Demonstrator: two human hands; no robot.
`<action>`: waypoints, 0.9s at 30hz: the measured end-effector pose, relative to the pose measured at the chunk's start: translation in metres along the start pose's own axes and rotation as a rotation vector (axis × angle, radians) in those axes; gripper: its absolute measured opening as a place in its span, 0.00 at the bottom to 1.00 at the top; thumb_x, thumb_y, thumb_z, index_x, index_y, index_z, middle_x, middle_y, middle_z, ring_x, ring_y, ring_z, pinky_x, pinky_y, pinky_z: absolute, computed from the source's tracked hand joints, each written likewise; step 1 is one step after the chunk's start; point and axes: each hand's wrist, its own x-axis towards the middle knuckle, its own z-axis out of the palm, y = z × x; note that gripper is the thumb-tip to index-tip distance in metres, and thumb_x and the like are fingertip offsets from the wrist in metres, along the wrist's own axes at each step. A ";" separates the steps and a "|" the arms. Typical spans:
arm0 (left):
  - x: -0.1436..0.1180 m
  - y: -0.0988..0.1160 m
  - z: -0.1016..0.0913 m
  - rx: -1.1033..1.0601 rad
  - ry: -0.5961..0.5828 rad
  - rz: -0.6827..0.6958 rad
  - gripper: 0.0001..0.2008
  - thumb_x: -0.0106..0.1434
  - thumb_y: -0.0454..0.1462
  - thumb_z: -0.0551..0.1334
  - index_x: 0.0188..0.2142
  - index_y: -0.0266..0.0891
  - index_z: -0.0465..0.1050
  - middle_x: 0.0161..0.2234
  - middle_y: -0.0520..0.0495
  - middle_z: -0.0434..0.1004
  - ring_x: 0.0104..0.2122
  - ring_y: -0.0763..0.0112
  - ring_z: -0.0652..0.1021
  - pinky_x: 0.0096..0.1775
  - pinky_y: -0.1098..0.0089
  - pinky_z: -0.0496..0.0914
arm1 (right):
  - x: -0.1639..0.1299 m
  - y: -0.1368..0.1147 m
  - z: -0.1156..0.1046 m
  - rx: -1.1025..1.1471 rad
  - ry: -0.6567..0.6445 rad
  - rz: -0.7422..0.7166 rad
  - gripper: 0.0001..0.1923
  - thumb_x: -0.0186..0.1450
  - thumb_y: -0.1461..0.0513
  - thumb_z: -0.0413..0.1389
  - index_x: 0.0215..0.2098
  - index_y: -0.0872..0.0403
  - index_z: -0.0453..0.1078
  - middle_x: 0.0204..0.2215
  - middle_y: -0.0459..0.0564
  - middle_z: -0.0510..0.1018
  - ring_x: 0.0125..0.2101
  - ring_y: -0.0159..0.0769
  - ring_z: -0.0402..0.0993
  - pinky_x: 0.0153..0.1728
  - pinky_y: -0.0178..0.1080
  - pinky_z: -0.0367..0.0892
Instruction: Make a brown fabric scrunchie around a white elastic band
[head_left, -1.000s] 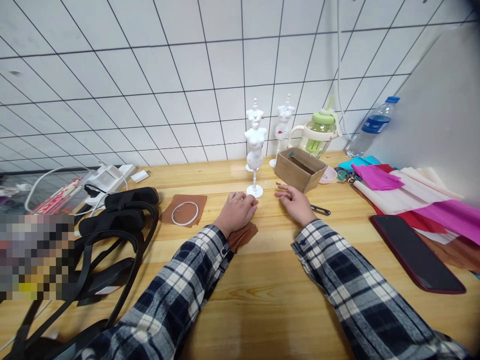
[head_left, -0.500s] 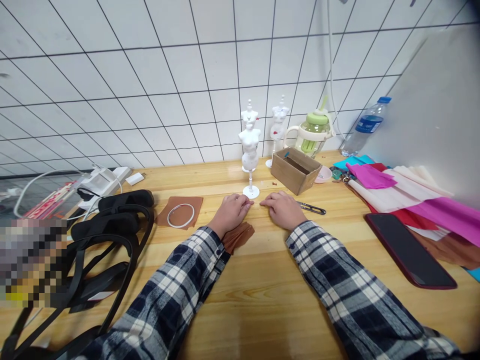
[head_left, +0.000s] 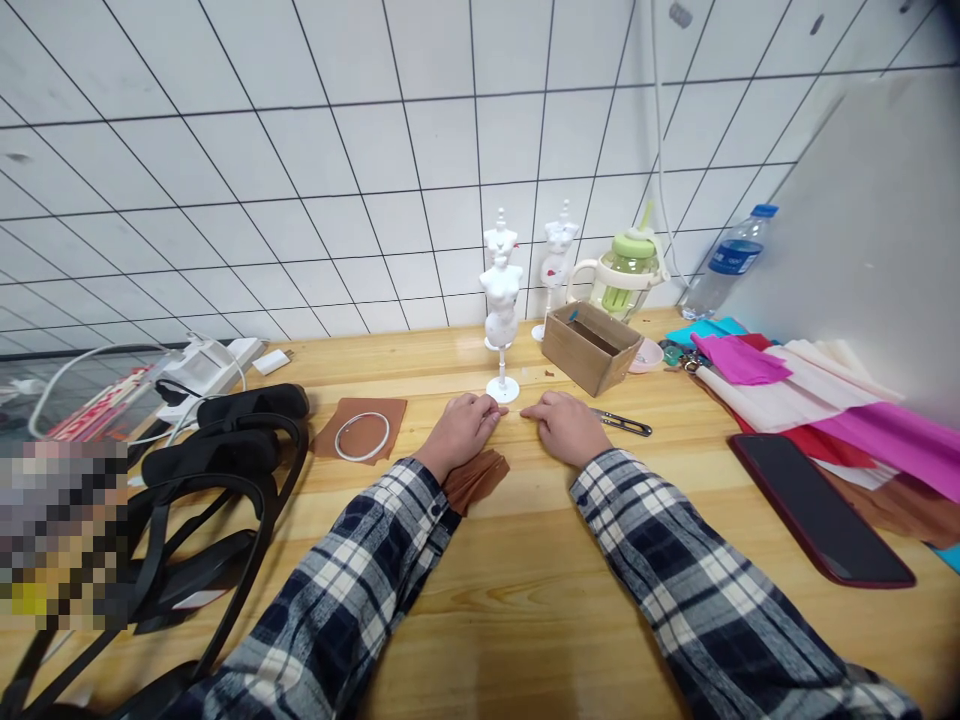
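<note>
My left hand (head_left: pixel 463 432) rests on the table with thumb and fingers pinched together, just in front of the mannequin stand. Whatever lies between those fingertips is too small to make out. My right hand (head_left: pixel 568 426) lies opposite, its fingers curled and its fingertips close to the left ones, with a narrow gap between. A tiny pale thing shows faintly in that gap. A crumpled piece of brown cloth (head_left: pixel 477 482) lies under and beside my left wrist. The small white dress-form mannequin (head_left: pixel 502 300) stands upright behind my hands. Thread snips (head_left: pixel 624 422) lie beside my right hand.
A brown cloth square (head_left: pixel 356 408) with a white ring (head_left: pixel 341 440) lies left. Behind stand a cardboard box (head_left: pixel 592 350), another mannequin (head_left: pixel 559 262), a green-lidded cup (head_left: pixel 628 270) and a water bottle (head_left: pixel 731 262). Right are coloured fabrics (head_left: pixel 795 395) and a phone (head_left: pixel 821 510); black straps (head_left: pixel 247 450) lie left.
The view has tilted slightly, so the scene sits a little lower. My hands keep nearly the same pose and place; the faint pale thing between the fingertips shows a bit more.
</note>
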 end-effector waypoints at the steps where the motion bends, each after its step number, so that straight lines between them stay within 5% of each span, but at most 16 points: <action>1: 0.000 0.000 0.000 -0.002 0.001 -0.001 0.13 0.69 0.42 0.49 0.41 0.42 0.70 0.37 0.46 0.75 0.41 0.63 0.73 0.45 0.62 0.66 | 0.000 0.001 0.001 0.021 0.007 0.023 0.16 0.61 0.68 0.49 0.41 0.49 0.76 0.33 0.49 0.75 0.38 0.37 0.69 0.40 0.37 0.61; 6: 0.000 0.000 -0.001 -0.011 0.004 -0.005 0.12 0.69 0.42 0.50 0.39 0.41 0.70 0.36 0.45 0.74 0.40 0.63 0.73 0.44 0.63 0.66 | 0.000 0.011 0.002 0.081 0.090 0.111 0.16 0.60 0.70 0.48 0.41 0.53 0.72 0.33 0.48 0.76 0.35 0.36 0.70 0.38 0.37 0.62; 14: -0.002 -0.004 0.000 -0.038 -0.007 0.005 0.09 0.67 0.40 0.52 0.37 0.41 0.70 0.36 0.45 0.74 0.39 0.63 0.72 0.44 0.63 0.66 | -0.004 -0.033 0.006 0.258 0.039 -0.336 0.22 0.59 0.68 0.53 0.51 0.51 0.69 0.49 0.49 0.73 0.48 0.39 0.66 0.51 0.41 0.61; 21: -0.002 -0.003 -0.001 -0.047 -0.006 0.005 0.12 0.69 0.41 0.49 0.37 0.39 0.68 0.35 0.45 0.74 0.38 0.63 0.73 0.41 0.64 0.66 | -0.004 -0.029 0.005 0.049 0.120 -0.092 0.16 0.63 0.69 0.48 0.46 0.52 0.72 0.39 0.52 0.74 0.42 0.40 0.66 0.45 0.40 0.61; 27: -0.003 -0.001 -0.002 -0.057 -0.013 0.022 0.11 0.69 0.40 0.49 0.38 0.40 0.69 0.37 0.45 0.75 0.40 0.62 0.73 0.43 0.63 0.66 | -0.002 -0.022 0.001 -0.142 -0.014 0.022 0.20 0.64 0.67 0.49 0.52 0.50 0.70 0.36 0.53 0.75 0.39 0.42 0.67 0.39 0.40 0.61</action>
